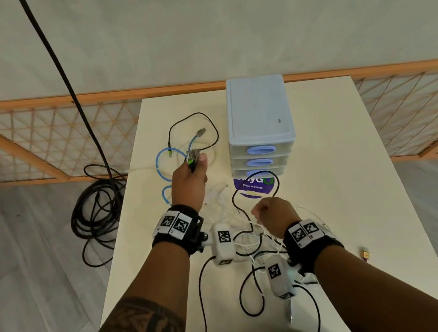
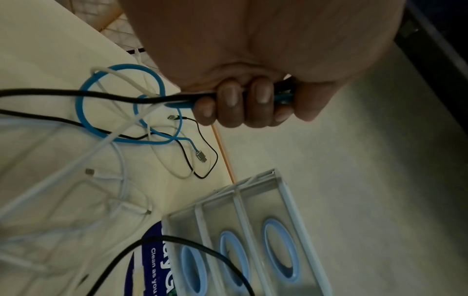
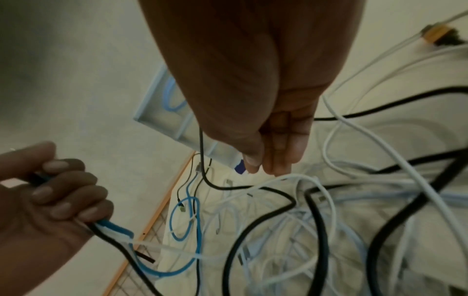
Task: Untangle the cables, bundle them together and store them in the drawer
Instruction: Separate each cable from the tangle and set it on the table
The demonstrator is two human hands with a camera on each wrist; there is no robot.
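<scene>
Left hand (image 1: 189,183) raised over the far left part of the cream counter (image 1: 335,164); grip closed around several cable ends gathered together: a flexible bright-blue cable (image 2: 83,114), a thin black cable (image 2: 50,94) and a white one, with metal plug ends standing out of the top of the fist. Right hand (image 1: 276,215) nearer the body; seen from the wrist view, thumb and fingers closed on a single thin black lead (image 3: 201,152) that hangs from the grip into the heap.

Remaining slack of the bundle trailing in loops on the counter; a tangled heap of soft white and black cables (image 3: 316,220) lying under and around the right hand, well crossed over one another.

Handling, as judged: light, limp, smooth-jacketed; likely to slide through a loose grip and to snag at crossings; best taken near the plugs, or at the gathered ends, never mid-loop.

Pale-blue three-drawer plastic cabinet (image 1: 259,119) standing at the far edge, all drawers closed; a black loop lying against its base.

Edges: left counter edge just beside the blue loops, risk of slack dropping over; open room on the right side of the counter; a small yellow connector (image 1: 365,254) near the right edge.
</scene>
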